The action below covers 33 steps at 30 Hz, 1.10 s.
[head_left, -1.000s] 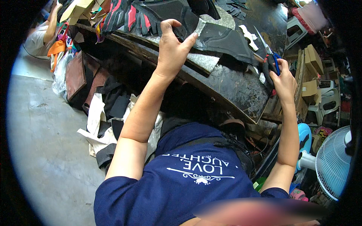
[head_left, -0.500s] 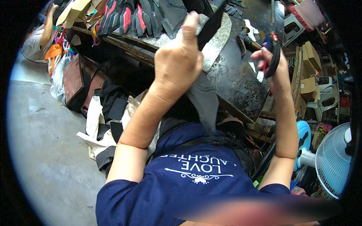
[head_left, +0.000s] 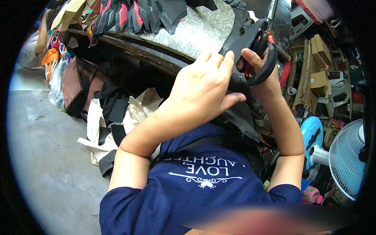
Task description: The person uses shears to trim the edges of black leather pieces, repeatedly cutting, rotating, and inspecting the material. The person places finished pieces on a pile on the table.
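Scissors with black-wrapped handles and red parts [head_left: 270, 64] are in my right hand [head_left: 262, 70], with its fingers around the handle loops. Their metal blade points away over the bench. My left hand [head_left: 205, 84] is beside it, back upward, fingers close together and thumb held apart. It is on a dark grey, flexible sheet piece [head_left: 243, 42], whose upper end rises next to the scissors. Below my thumb, a dark sheet end [head_left: 244, 125] hangs toward my lap. My palm and the undersides of my left fingers are hidden.
Cut black and red pieces [head_left: 135, 15] lie along the bench's far left. A pale speckled slab [head_left: 199, 29] rests on the dark bench. White and black scraps [head_left: 98, 121] are heaped at left. A fan [head_left: 346, 160] stands at right; another person's arm [head_left: 42, 35] shows far left.
My left hand has moved right and down, bringing the dark piece close to the scissors. My right hand has shifted left, its scissors now beside the piece.
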{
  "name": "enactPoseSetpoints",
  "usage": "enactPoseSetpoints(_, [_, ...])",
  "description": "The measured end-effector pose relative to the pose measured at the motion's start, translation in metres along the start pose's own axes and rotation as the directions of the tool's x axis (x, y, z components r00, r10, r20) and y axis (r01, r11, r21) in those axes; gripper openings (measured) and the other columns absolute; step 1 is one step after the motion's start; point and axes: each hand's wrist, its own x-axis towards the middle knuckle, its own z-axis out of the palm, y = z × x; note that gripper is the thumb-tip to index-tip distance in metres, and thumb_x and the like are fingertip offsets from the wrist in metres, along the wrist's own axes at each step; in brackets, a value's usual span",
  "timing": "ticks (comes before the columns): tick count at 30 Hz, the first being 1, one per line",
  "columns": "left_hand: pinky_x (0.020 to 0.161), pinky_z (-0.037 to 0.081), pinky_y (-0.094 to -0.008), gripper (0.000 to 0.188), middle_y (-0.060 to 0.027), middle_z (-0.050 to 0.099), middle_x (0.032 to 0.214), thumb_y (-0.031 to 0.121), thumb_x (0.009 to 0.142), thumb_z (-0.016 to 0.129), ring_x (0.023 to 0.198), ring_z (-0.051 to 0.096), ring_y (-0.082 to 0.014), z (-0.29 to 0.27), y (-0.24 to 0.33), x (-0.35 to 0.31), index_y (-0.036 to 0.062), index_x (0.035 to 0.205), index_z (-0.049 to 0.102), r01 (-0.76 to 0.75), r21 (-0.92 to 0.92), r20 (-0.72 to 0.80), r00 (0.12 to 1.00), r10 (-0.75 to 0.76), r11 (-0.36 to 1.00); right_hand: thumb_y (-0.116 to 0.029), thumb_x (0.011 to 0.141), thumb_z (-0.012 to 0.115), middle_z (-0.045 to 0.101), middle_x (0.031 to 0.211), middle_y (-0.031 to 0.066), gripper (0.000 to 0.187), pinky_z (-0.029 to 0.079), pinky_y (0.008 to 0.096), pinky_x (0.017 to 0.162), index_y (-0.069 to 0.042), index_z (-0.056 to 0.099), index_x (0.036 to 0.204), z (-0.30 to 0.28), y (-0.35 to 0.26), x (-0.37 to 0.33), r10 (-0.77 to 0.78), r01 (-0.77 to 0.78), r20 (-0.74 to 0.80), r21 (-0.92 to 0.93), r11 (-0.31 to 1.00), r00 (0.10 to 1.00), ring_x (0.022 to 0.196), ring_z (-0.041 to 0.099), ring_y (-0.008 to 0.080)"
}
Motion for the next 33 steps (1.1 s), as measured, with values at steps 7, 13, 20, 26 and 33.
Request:
enactPoseSetpoints(7, [0.103, 0.037, -0.0321, 0.047, -0.0155, 0.057, 0.124, 0.031, 0.095, 0.058, 0.118, 0.053, -0.026, 0.018, -0.038, 0.0, -0.0023, 0.128, 0.054, 0.158, -0.668, 0.047, 0.984, -0.171, 0.727, -0.013, 0.08, 0.07, 0.065, 0.076, 0.0078, 0.023, 0.046, 0.0247, 0.061, 0.0, 0.061, 0.097, -0.005, -0.002, -0.009, -0.021, 0.012, 0.069, 0.128, 0.992, 0.997, 0.067, 0.06, 0.0134])
enactPoseSetpoints(13, [0.085, 0.049, -0.0276, 0.036, -0.0072, 0.065, 0.106, 0.02, 0.094, 0.063, 0.095, 0.061, -0.0127, 0.054, -0.045, 0.01, -0.0034, 0.121, 0.058, 0.235, -0.949, 0.156, 0.928, -0.337, 0.208, -0.012, 0.084, 0.07, 0.063, 0.081, 0.0093, 0.04, 0.046, 0.0229, 0.059, -0.002, 0.046, 0.114, 0.005, 0.005, -0.013, -0.006, 0.001, 0.115, 0.046, 0.999, 0.993, 0.065, 0.059, 0.0121])
enactPoseSetpoints(20, [0.068, 0.051, -0.0394, 0.031, -0.0131, 0.06, 0.087, 0.014, 0.086, 0.063, 0.078, 0.062, -0.0314, 0.048, -0.006, 0.0, 0.0048, 0.115, 0.061, 0.062, -0.069, -0.242, 0.967, -0.077, 0.996, -0.021, 0.083, 0.076, 0.054, 0.075, -0.0029, 0.032, 0.043, 0.0201, 0.053, -0.006, 0.052, 0.098, 0.003, 0.003, -0.01, -0.044, 0.035, -0.071, -0.129, 0.991, 0.996, 0.061, 0.051, 0.0049])
enactPoseSetpoints(26, [0.077, 0.05, -0.0343, 0.035, -0.0134, 0.06, 0.089, 0.025, 0.093, 0.058, 0.082, 0.061, -0.0289, 0.039, -0.016, 0.003, 0.0016, 0.119, 0.061, 0.054, -0.271, -0.157, 0.983, -0.099, 0.961, -0.014, 0.081, 0.073, 0.056, 0.078, -0.0007, 0.031, 0.046, 0.0225, 0.056, -0.004, 0.053, 0.102, -0.007, -0.005, -0.011, -0.092, 0.087, -0.032, -0.131, 0.988, 0.995, 0.063, 0.053, 0.0072])
enactPoseSetpoints(33, [0.098, 0.044, -0.0302, 0.073, -0.0161, 0.057, 0.123, 0.016, 0.075, 0.08, 0.11, 0.057, -0.0209, 0.034, -0.038, 0.01, -0.0038, 0.136, 0.044, 0.325, -0.892, 0.201, 0.908, -0.368, 0.315, -0.009, 0.078, 0.07, 0.059, 0.074, 0.0031, 0.03, 0.048, 0.0257, 0.058, -0.001, 0.054, 0.102, -0.009, -0.002, -0.023, 0.028, -0.028, 0.025, -0.017, 0.999, 0.999, 0.061, 0.058, 0.0122])
